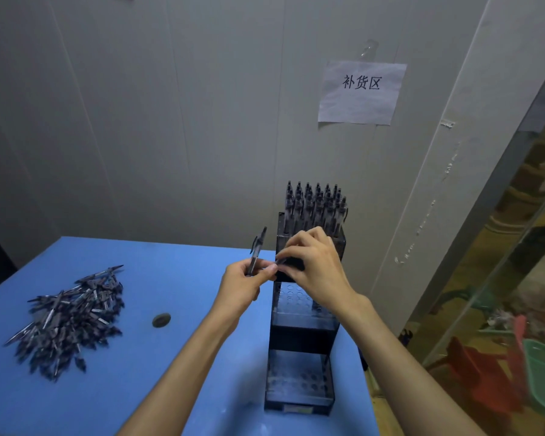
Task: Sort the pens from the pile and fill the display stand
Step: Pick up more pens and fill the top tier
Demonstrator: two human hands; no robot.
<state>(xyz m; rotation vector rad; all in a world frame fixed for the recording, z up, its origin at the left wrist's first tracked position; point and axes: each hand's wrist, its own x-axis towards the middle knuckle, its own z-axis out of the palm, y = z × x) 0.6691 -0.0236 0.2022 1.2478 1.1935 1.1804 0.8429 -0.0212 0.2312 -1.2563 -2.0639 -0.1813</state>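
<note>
A slim dark plastic pen (pixel 257 251), judged light, stiff and a bit slippery so best pinched mid-barrel, is gripped upright in the left hand (pixel 246 283) just left of the tiered dark plastic display stand (pixel 299 338), whilst something small and dark is pinched by the right hand (pixel 312 262) at its middle tier.

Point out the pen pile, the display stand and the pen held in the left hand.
pen pile (pixel 68 319): head view, middle of the heap.
display stand (pixel 301 336): head view, dark front wall below the middle tier.
held pen (pixel 258 243): head view, barrel above the left hand's fingers.
</note>
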